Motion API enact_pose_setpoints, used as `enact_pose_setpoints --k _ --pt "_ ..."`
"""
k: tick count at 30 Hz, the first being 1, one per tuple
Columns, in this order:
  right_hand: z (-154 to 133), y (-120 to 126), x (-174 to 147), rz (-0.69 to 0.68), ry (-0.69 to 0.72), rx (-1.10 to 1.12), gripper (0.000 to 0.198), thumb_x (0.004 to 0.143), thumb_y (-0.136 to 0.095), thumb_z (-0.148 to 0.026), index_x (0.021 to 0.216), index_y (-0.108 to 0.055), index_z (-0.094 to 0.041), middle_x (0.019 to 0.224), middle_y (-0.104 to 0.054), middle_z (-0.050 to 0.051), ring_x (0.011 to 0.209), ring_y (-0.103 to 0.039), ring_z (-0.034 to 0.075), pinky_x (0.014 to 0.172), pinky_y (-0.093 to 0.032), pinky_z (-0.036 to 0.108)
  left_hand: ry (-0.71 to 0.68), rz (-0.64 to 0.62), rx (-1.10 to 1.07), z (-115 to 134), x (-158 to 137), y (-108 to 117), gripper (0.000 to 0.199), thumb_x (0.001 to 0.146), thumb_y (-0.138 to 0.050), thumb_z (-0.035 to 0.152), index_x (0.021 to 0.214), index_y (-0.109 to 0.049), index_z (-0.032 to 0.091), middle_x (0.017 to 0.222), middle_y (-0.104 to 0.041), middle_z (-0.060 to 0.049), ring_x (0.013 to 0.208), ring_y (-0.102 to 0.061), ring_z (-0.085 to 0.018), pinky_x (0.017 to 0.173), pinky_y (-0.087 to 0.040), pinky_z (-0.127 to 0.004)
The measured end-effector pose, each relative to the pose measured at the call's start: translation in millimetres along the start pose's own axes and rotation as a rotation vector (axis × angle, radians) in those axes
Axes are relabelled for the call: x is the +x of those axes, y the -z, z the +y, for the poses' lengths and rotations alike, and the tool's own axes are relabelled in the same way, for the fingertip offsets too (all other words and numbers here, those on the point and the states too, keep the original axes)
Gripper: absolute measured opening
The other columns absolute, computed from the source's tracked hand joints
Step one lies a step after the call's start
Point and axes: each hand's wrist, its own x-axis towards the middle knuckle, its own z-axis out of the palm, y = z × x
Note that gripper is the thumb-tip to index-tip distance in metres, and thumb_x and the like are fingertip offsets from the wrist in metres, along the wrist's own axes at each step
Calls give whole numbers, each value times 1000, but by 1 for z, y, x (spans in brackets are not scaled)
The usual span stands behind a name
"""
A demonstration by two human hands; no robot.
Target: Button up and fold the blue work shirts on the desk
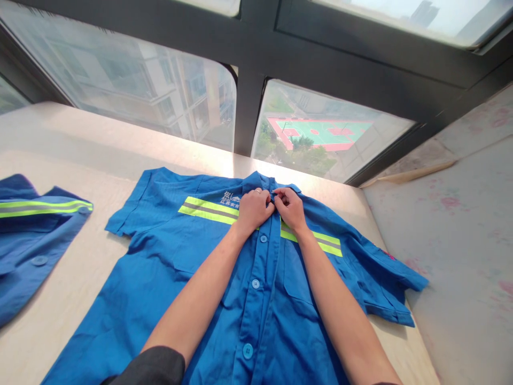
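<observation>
A blue short-sleeved work shirt (160, 289) lies spread face up, its collar toward the window. Yellow-green bands with a grey stripe cross its chest, and white lettering sits above the band on the left. At the top of the front opening, just below the collar (256, 182), my left hand (256, 207) is closed on the shirt's edge. Close beside it, my right hand (289, 207) pinches the other edge near the collar. Whatever small part lies between the fingertips is hidden. Below the hands, several blue buttons (255, 284) show along the placket.
Another blue garment (32, 251) with a yellow-green band lies at the left on the pale sill (100, 144). Dark window frames (248, 107) rise behind the shirt. A flower-patterned wall (460, 230) borders the right side, close to the shirt's sleeve.
</observation>
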Motion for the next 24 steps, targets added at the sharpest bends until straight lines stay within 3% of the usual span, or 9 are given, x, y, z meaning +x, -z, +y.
enact_pose_setpoints --k 7,16,24 --pt "1 1 0 10 -32 83 20 83 -58 -28 99 -66 -20 80 -59 -1 59 -51 13 61 -47 28 -57 -29 -32 -3 -3 5 22 90 -54 28 100 -72 24 99 -63 -5 92 -62 -21 80 -47 -31" --pt "2 1 0 -26 -10 44 22 83 -56 -28 100 -66 -19 80 -61 0 60 -53 13 64 -49 28 -69 -75 102 5 -3 14 26 94 -48 29 108 -68 19 107 -61 -11 97 -60 -24 79 -48 -34" --pt "2 1 1 -60 -44 22 16 82 -54 -31 92 -63 -20 79 -63 1 62 -55 14 62 -48 28 -32 -57 51 1 -3 15 27 97 -46 31 99 -73 23 107 -64 -10 102 -58 -26 83 -47 -37"
